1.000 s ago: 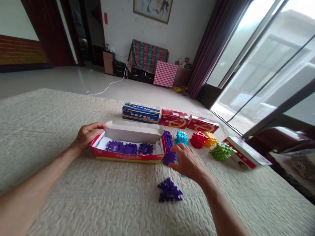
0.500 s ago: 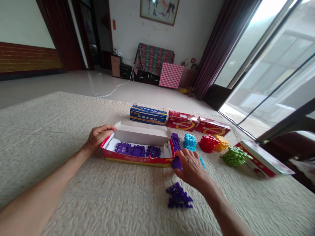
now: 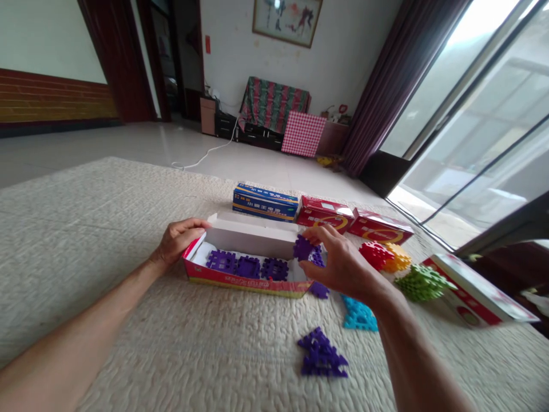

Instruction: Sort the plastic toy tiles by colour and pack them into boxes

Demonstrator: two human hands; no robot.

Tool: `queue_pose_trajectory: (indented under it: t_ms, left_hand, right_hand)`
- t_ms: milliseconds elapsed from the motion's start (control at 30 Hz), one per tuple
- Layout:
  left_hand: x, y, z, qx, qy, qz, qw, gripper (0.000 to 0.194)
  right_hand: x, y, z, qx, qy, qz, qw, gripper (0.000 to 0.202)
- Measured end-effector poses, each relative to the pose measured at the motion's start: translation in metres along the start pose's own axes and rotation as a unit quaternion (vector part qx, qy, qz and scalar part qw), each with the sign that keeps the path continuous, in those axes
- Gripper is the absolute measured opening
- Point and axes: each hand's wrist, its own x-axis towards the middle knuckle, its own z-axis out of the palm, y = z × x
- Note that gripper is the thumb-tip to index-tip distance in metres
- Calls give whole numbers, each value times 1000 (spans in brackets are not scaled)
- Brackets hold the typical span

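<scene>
My left hand [image 3: 182,239] grips the left end of an open red and yellow cardboard box [image 3: 244,288]. Inside it, on white lining, lie three purple interlocking plastic blocks [image 3: 247,266] in a row. My right hand [image 3: 332,257] pinches another purple block [image 3: 302,247] at the box's right end, just above its rim. Behind these fingers a purple stack is partly hidden, and one more purple piece [image 3: 319,290] rests beside the box. Nearer me on the quilted cover sits a purple triangular pile [image 3: 322,355], with light blue pieces [image 3: 359,315] to its right, partly behind my wrist.
A blue box [image 3: 265,203] and two red boxes [image 3: 325,213] stand in a row behind the open box. Red [image 3: 375,255], yellow [image 3: 398,257] and green block piles [image 3: 422,282] lie at the right, by a white and red box [image 3: 482,289].
My right hand has risen from beside the box to its right rim, lifting a purple block. The left hand keeps its hold. The whole view has shifted slightly.
</scene>
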Motion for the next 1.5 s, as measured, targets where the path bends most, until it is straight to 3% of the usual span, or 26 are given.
queue_pose_trajectory:
  t_ms: [100,233,367,533,633,800,967,1100,1500]
  left_hand:
    - [-1,5,2,2,4,-1,1000,29]
    - [-1,7,3,11,2,3,1000,31]
    - [-1,6,3,19,-2,12,1000,30]
    - [-1,6,3,19,-1,11,1000,29]
    - [-1,4,2,19,-1,6,1000,30]
    - [-1,2,0,17,-9,-6,1000,34]
    - [-4,7,2,12,1,-20,1000,36]
    - [-4,9,2,9,2,-24,1000,36]
    - [-1,4,1,11,1,-11,1000,35]
  right_hand:
    - [17,-20,14,4,-62,-12,998,36]
    - [22,-23,28,-1,-106,-3,994,34]
    - [19,-15,32,-7,-100,2,995,36]
    - [15,-2,20,4,-2,0,1000,27]
    - [8,14,8,-2,25,18,1000,18]
    - [-20,43,6,-47,-35,91,994,13]
    - [-48,46,29,-162,-114,129,972,36]
    - [-56,36,45,-196,-107,141,964,52]
    - [-56,35,51,-165,-99,151,970,40]
